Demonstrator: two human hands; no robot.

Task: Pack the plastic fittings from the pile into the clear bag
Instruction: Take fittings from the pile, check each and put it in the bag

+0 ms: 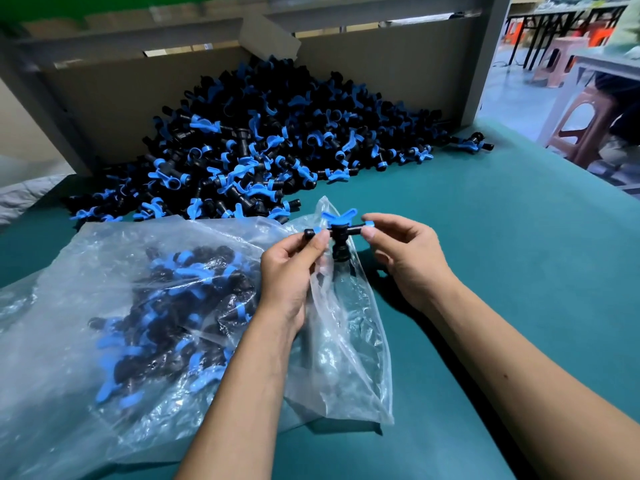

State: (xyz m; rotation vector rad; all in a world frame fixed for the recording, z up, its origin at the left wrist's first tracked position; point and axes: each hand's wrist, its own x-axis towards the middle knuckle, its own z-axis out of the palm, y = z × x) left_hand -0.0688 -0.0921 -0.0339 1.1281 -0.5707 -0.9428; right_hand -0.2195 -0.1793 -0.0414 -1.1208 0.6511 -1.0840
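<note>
Clear crinkled plastic bag point(104, 271): lay flat on the teal-green table mat point(502, 271), nearest the camera; already holding a good load of black-and-blue fittings, bunched toward its left half.
Bag mouth: loose flap stood up under both hands, right of the load; true opening hard to make out among the folds.
Left hand point(287, 271): pinched the left arm of one black T-shaped plastic fitting with a blue butterfly handle point(337, 230), thumb and fingers curled round it.
Right hand point(405, 254): pinched the right, blue-capped end of that same fitting, fingertips closed on it.
Fitting in hand: held level, clear of the table, directly above the raised flap; stem pointing down toward the film.
Step in hand: looked like a check, then drop into the bag.
Doing it well: best to free one hand for the flap, open the mouth wide, lead in stem first so the handle wings do not snag the film, push toward the existing load.
Risk: thin film could catch or tear on the wings.
Big heap of matching black-and-blue fittings point(270, 143): just beyond the bag, against the brown cardboard backing point(121, 109); large, so plenty left to pack.
</note>
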